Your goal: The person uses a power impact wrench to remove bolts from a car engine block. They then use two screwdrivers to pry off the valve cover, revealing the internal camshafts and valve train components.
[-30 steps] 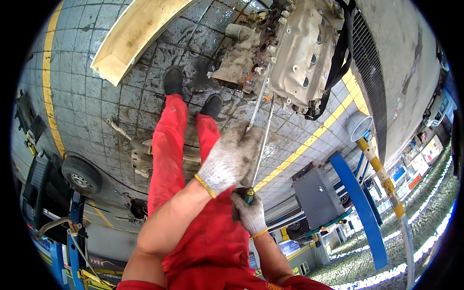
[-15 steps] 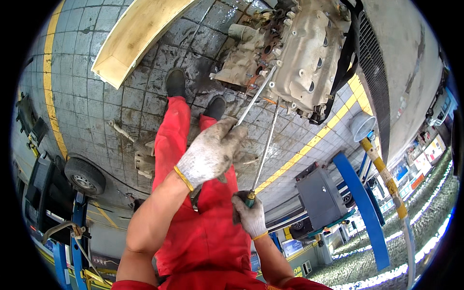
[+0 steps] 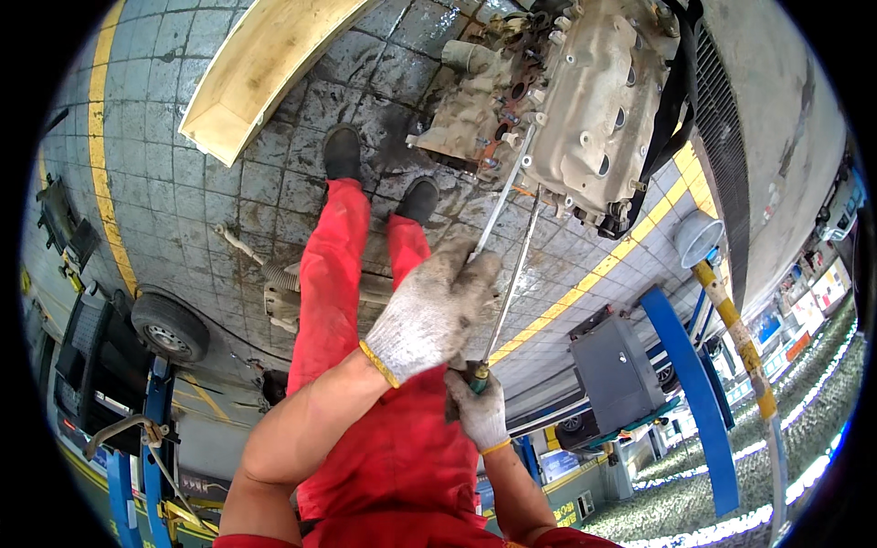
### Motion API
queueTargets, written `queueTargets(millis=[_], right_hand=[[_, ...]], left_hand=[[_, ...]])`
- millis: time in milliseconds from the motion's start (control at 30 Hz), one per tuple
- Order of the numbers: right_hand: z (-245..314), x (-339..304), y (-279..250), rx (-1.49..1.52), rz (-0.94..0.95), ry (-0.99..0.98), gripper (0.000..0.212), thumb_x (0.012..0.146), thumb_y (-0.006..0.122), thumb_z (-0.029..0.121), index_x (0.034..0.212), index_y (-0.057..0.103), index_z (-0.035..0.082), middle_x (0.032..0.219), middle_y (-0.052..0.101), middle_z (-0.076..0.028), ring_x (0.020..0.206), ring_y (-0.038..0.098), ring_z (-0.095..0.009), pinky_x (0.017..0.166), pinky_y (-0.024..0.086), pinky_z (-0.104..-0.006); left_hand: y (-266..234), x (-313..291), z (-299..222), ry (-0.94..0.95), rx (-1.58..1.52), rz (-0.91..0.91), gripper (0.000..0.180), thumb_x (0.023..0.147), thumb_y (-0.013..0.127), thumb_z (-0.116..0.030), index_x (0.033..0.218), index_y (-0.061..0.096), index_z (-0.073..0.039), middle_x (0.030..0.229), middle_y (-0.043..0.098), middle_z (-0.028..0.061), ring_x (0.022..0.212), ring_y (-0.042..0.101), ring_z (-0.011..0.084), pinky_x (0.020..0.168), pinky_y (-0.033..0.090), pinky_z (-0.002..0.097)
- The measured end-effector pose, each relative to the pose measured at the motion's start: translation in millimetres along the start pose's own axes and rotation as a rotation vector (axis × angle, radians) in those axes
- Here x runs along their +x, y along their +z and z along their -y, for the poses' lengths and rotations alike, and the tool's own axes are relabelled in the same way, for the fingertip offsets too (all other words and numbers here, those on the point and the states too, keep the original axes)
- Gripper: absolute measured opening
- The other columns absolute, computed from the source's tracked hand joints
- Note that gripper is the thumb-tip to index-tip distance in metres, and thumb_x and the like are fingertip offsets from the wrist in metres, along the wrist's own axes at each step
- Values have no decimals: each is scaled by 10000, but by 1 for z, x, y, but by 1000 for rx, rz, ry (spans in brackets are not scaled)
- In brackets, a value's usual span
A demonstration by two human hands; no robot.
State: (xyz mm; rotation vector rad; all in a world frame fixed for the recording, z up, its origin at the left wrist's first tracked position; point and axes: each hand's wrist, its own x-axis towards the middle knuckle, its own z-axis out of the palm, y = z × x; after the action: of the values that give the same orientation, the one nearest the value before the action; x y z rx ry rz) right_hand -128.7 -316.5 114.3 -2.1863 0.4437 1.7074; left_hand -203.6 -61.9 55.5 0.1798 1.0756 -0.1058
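Observation:
My left hand (image 3: 429,310), in a grey-white work glove, is closed round a long silver metal rod (image 3: 503,199). The far end of that rod reaches up to the edge of a metal engine (image 3: 594,110). Below and to the right, my right hand (image 3: 480,416), gloved as well, grips the green handle of a long screwdriver (image 3: 513,288). Its shaft slants up beside the rod, and the tip lies near the lower edge of the engine. Both shafts run almost side by side. The left hand's fingertips are partly hidden.
A pale open trough (image 3: 265,68) lies at upper left on the tiled floor. Metal pipe parts (image 3: 281,297) sit beside my legs. A tire (image 3: 170,327) stands at left, a grey cabinet (image 3: 617,370) and a striped post (image 3: 731,324) at right. A floor grate (image 3: 722,137) runs past the engine.
My left hand has moved right and a little down, closer to the right hand, still holding the rod. The right hand keeps its grip on the screwdriver. The whole view has shifted slightly.

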Motion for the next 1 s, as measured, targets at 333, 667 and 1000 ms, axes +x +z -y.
queueTargets(millis=[333, 667, 1000], right_hand=[[15, -6, 3, -15, -4, 51, 189, 1015, 748, 144, 1141, 699, 12, 699, 644, -35, 491, 566, -129, 445, 447, -293], [-9, 0, -1, -4, 4, -31, 199, 999, 768, 159, 1129, 692, 29, 667, 610, -25, 450, 531, -133, 428, 430, -303], [-1, -60, -17, -15, -158, -160, 172, 989, 784, 137, 1061, 713, -2, 761, 666, -10, 603, 599, -85, 527, 504, -292]], left_hand=[[-54, 56, 55, 587, 862, -176, 222, 1023, 593, -75, 1207, 687, 3, 1180, 695, 198, 904, 741, 396, 749, 599, 468], [-52, 68, 69, 732, 875, -304, 240, 1072, 591, -173, 1236, 669, -17, 1029, 715, 245, 944, 718, 463, 789, 582, 532], [-37, 40, 42, 535, 671, -269, 343, 1125, 575, -307, 1205, 664, 15, 722, 659, 171, 494, 631, 282, 521, 522, 447]])
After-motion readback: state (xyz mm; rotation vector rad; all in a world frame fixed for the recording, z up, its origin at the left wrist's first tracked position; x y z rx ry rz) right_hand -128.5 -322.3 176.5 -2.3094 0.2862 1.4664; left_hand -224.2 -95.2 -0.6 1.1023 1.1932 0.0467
